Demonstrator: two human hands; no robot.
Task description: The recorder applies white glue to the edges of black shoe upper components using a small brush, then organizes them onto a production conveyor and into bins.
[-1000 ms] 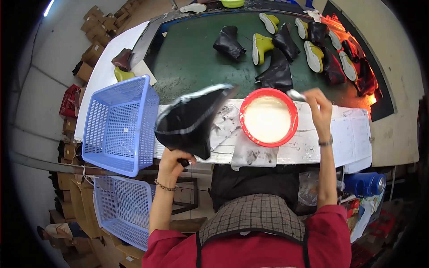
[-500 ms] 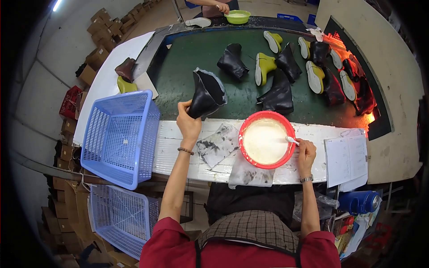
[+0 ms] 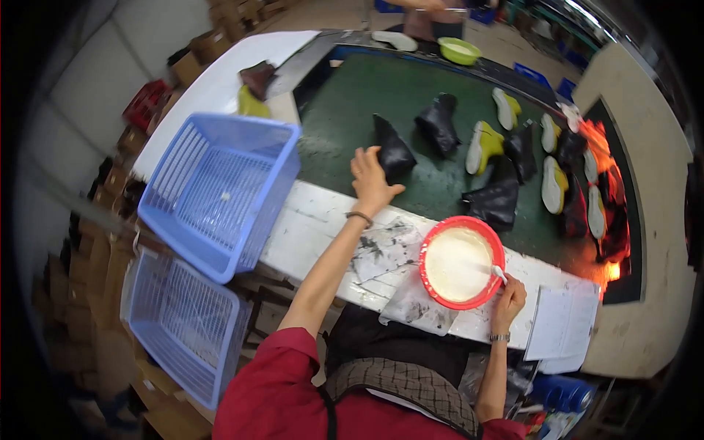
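My left hand (image 3: 372,180) is open, fingers spread, right beside a black leather boot upper (image 3: 396,155) on the green work surface (image 3: 341,110). It looks free of the upper, though the fingertips may still touch it. With closed fingers my right hand (image 3: 511,299) grips a white-handled brush (image 3: 499,273) at the right rim of a red bowl (image 3: 426,281). Creamy white liquid (image 3: 458,265) fills much of the bowl, and the brush's head is hidden there. Another black upper (image 3: 438,125) lies just beyond, and a large one (image 3: 495,194) lies behind the bowl.
Yellow-green shoe pieces with white soles (image 3: 484,147) and more uppers lie at right, near an orange-glowing opening (image 3: 612,271). Blue baskets (image 3: 284,172) stand at left. A stained sheet (image 3: 385,249) and a notebook (image 3: 561,323) lie on the near edge. Across the table, a person stands by a green bowl (image 3: 460,60).
My left hand has set the black boot upper down on the green surface and opened. The right hand still holds the brush at the bowl. The whole view has turned and shifted.
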